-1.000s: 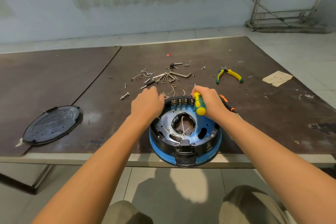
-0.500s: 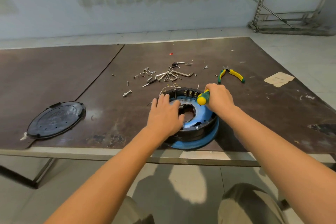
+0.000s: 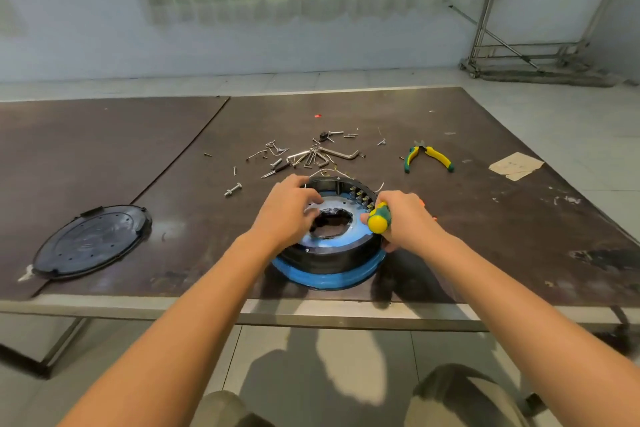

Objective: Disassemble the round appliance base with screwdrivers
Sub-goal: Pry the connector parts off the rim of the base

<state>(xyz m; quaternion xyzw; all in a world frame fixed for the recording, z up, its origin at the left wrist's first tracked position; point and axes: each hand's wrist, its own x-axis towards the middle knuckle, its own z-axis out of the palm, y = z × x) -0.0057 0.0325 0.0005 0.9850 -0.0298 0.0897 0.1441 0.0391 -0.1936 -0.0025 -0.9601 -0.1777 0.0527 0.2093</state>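
A: What is lying farthest left on the table [image 3: 485, 225]?

B: 1 black round lid [image 3: 91, 246] is lying flat near the front edge, well apart from everything else. Farther right and farther back, 1 bolt [image 3: 232, 189] is lying on its side, and behind it a scatter of loose screws and bent hex keys [image 3: 311, 154] is spreading across the middle.

A: And where is the round base sitting?

B: The round base [image 3: 329, 260] is sitting flat near the front edge of the table, about the middle, with its black wall and blue bottom rim facing the camera and a dark hole in the blue top plate.

A: What is the left hand doing?

B: The left hand [image 3: 287, 215] is resting on the base's left top, fingers bent and spread toward the far rim. I cannot tell whether it is clamping or merely lying there.

A: And the right one?

B: The right hand [image 3: 407, 224] is wrapping its fingers tight round a screwdriver [image 3: 379, 218] with a yellow and green handle, whose butt is pointing toward the camera at the base's right edge. The tip is hiding behind the hand.

A: Anything farther right?

B: Pliers [image 3: 427, 158] with yellow and green grips are lying farther back, jaws pointing away, and a scrap of paper [image 3: 516, 166] is lying near the right edge.
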